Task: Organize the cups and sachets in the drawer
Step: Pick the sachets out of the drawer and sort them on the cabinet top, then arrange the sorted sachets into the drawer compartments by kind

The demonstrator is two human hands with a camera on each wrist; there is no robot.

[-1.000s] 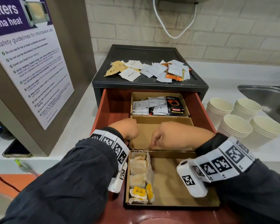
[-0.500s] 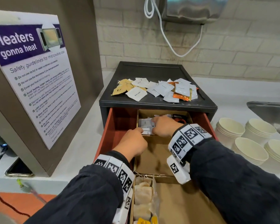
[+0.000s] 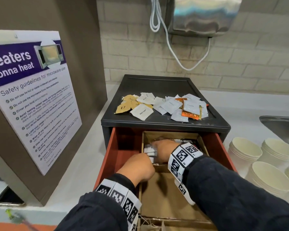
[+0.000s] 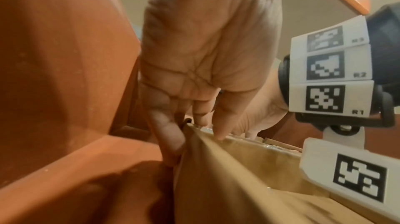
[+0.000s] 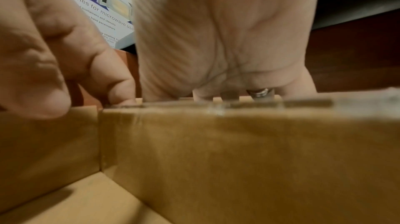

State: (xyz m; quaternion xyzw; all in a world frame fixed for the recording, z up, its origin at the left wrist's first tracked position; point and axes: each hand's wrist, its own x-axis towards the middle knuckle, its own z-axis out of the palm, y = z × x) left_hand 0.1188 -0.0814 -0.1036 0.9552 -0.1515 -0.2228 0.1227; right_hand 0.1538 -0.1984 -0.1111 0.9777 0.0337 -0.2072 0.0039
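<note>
Our left hand has its grip on the corner of the cardboard divider at the left of the red drawer, thumb and fingers pinching the thin wall between them; our right hand reaches over the divider's cross wall into the rear compartment, fingers down among the white sachets filed there, but we cannot tell whether that grip holds any or only presses them, because the wall hides the fingertips in the wrist view.

The risks, as we judge them: the cardboard is light and loose in the drawer, so a pull from the left could shift or buckle it and tip the filed sachets over; the rear compartment sits partly under the black cabinet top, so a quick lift of the right hand could knock knuckles on its front edge or drag sachets out.

Further out, a loose pile of sachets lies on the cabinet top near its front edge, not yet sorted, and a nudge could send some over; stacked paper cups stand on the surface at the drawer's right, beside the sink; the microwave poster stands at the left; a hand dryer and its cord hang above.
</note>
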